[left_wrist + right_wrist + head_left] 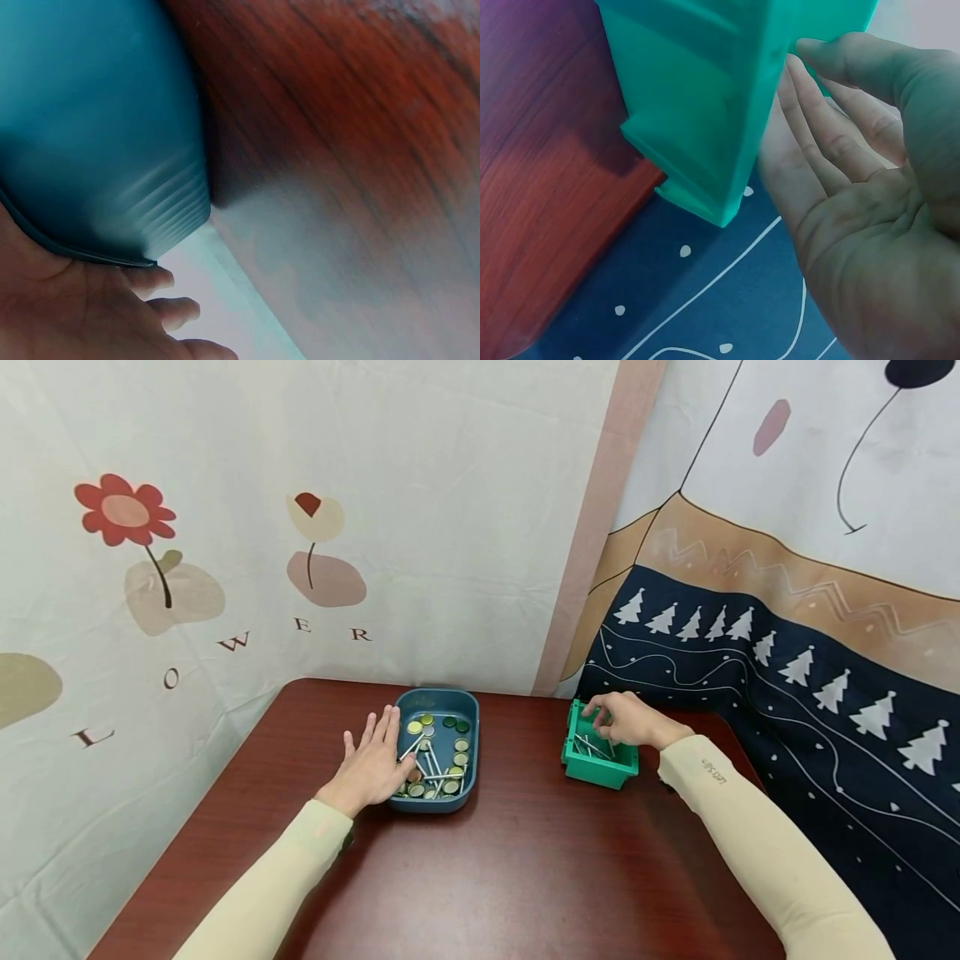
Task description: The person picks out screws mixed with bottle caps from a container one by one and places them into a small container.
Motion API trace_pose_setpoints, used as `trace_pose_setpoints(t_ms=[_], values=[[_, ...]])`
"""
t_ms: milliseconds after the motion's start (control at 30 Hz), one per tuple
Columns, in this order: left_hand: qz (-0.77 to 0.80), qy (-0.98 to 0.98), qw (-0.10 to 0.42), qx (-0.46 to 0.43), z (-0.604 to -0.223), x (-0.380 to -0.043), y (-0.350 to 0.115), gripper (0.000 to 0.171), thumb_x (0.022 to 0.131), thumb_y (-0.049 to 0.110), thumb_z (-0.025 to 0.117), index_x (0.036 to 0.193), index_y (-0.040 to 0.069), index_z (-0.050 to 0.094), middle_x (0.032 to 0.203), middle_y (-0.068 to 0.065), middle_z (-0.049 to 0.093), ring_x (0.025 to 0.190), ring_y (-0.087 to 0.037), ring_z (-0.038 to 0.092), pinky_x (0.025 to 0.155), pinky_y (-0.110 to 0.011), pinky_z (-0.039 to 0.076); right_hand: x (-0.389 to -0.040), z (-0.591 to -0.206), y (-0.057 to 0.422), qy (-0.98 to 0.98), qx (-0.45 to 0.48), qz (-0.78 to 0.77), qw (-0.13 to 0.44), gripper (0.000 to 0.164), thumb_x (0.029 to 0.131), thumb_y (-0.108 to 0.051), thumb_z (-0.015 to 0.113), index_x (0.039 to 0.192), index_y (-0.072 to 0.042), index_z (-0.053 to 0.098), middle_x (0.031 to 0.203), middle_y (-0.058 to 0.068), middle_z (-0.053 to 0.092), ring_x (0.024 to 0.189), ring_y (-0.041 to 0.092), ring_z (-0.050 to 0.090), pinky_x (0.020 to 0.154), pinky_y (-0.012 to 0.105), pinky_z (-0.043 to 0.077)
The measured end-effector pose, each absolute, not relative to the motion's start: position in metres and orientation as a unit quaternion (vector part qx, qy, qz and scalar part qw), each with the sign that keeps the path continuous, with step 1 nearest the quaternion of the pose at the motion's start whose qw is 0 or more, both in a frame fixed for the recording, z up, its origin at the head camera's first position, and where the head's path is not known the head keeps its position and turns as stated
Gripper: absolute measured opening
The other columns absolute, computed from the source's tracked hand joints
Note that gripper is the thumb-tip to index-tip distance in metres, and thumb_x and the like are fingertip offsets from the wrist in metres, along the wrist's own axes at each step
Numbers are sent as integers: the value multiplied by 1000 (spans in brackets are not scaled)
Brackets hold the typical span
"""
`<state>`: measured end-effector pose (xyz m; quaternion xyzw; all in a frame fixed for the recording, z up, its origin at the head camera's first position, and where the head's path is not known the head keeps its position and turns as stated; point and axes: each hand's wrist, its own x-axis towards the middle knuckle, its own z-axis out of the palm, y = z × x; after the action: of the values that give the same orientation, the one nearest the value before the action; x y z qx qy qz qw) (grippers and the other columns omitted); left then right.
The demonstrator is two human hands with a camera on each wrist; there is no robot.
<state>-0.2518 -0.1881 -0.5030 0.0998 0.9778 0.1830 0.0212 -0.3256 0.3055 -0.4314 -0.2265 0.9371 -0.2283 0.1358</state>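
A blue rectangular tray [444, 806] holds several round metal caps and several screws or nails. My left hand [369, 764] rests over the tray's left rim with its fingers straight. In the left wrist view, the palm [67, 307] touches the rim of the tray [97, 135]. A small green bin [600, 772] stands to the right, with several metal screws or nails [592, 747] inside. Above its far part hovers my right hand [630, 718], fingers loosely bent. Nothing shows between thumb and fingers in the right wrist view, where the bin [682, 82] partly hides the fingertips.
Both containers stand toward the back of a dark red wooden table [517, 860]. A white printed cloth [450, 527] hangs behind the table. Dark blue cloth with white trees [817, 760] lies along the table's right edge.
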Motion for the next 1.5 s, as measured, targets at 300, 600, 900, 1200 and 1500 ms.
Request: trace_pose_setpoints(t_ms=[300,600,900,1200,1500], values=[[181,978,20,99,-504,-253,-188,95,119,43,54,187,3,1,198,-21,0,183,-54,3,137,-90,3,-326,-431,306,943,-248,-194,103,34,111,-2,71,143,2,76,126,22,84,105,28,81,96,48,70],[183,978,20,98,-505,-253,-188,95,119,43,54,187,2,2,198,-22,1,183,-54,5,137,-90,3,-320,-434,301,948,-246,-191,60,32,114,-9,69,143,1,77,131,21,83,118,33,80,103,54,68],[185,977,23,99,-505,-252,-188,95,120,43,54,187,3,1,198,-21,0,183,-53,1,137,-90,2,-311,-434,296,952,-256,-168,7,36,115,-18,73,146,0,76,147,23,73,134,46,73,117,66,61],[182,978,21,98,-503,-252,-188,95,119,43,54,187,2,2,198,-22,0,183,-54,4,138,-90,3,-304,-431,289,964,-227,-140,-15,48,116,-34,72,159,-12,71,172,23,57,160,52,53,130,87,38],[186,977,26,97,-502,-252,-188,95,120,43,54,187,3,1,198,-21,-1,183,-53,0,138,-89,1,-298,-433,277,962,-243,-115,-47,56,114,-43,74,163,-16,69,179,22,52,166,52,49,135,80,37]])
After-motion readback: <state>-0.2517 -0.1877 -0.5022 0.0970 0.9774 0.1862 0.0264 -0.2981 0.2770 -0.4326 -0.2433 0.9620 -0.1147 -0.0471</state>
